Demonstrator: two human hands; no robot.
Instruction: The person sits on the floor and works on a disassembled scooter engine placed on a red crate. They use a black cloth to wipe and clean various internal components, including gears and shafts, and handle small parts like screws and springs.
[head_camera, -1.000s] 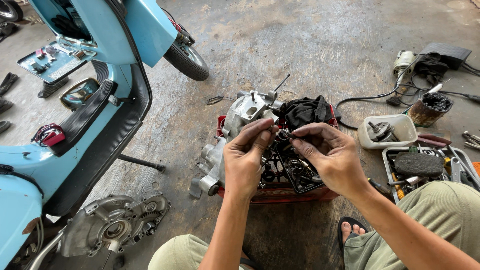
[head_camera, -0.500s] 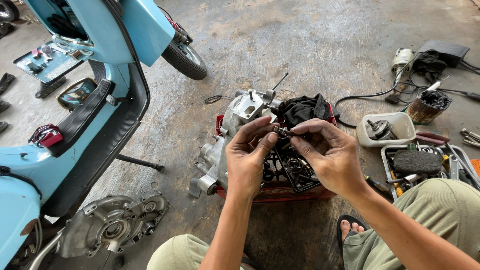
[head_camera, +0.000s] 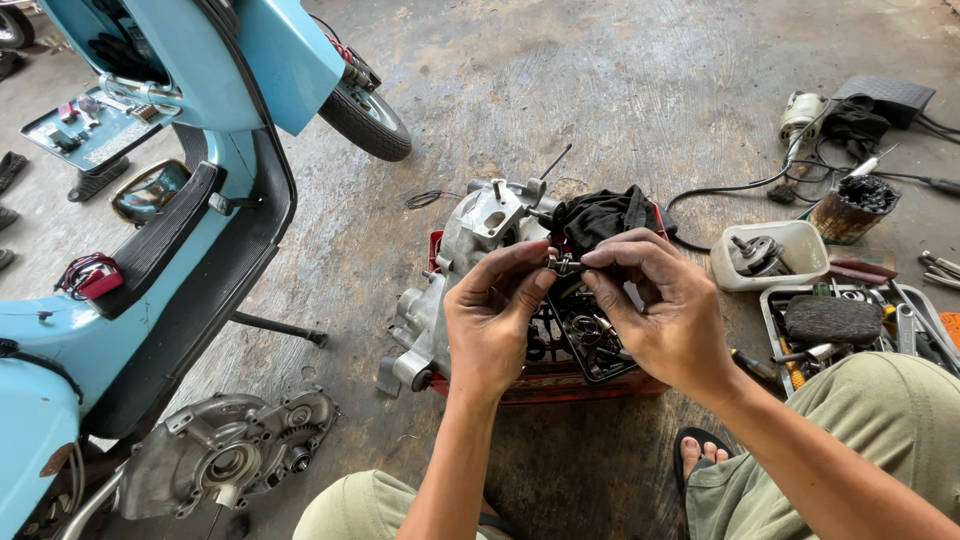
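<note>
Pinching small, perhaps metal part (head_camera: 564, 265).

Stained concrete floor (head_camera: 600, 90) carries scooter (head_camera: 150, 200), red crate (head_camera: 560, 380), engine cover (head_camera: 230, 460).

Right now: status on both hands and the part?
Left hand and right hand both pinching a small metal part at the fingertips. Held above the engine case on the red crate. Nothing blocking.

Fingertips (head_camera: 545, 278) closer on small part (head_camera: 566, 265)
</note>
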